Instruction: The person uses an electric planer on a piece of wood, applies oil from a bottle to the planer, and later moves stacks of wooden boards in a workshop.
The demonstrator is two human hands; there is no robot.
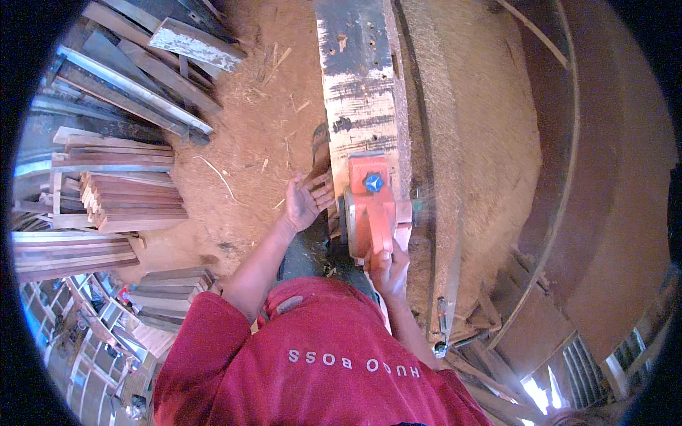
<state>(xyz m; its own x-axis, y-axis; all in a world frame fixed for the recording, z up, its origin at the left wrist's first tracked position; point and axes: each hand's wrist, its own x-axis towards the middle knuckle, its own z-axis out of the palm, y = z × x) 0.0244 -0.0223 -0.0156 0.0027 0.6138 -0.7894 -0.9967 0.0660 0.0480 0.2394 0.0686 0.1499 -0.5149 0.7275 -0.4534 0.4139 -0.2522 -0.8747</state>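
Observation:
An orange electric hand planer (379, 219) with a blue knob (373, 182) on its front rests on a long wooden beam (359, 92). My right hand (389, 270) is wrapped around the rear of the planer's handle. Just left of the beam, my left hand (307, 204) is held with its fingers spread and nothing in it; its fingertips come close to the beam's side, and I cannot tell whether they touch. Farther up, the beam's top shows dark old paint, giving way to pale streaked wood nearer the planer.
Wood shavings cover the brown floor (263, 106). Stacked boards (135, 199) lie along the left, with loose planks (135, 85) beyond them. A second long timber (437, 142) runs along the right of the beam. A metal clamp-like tool (442, 323) sits at its near end.

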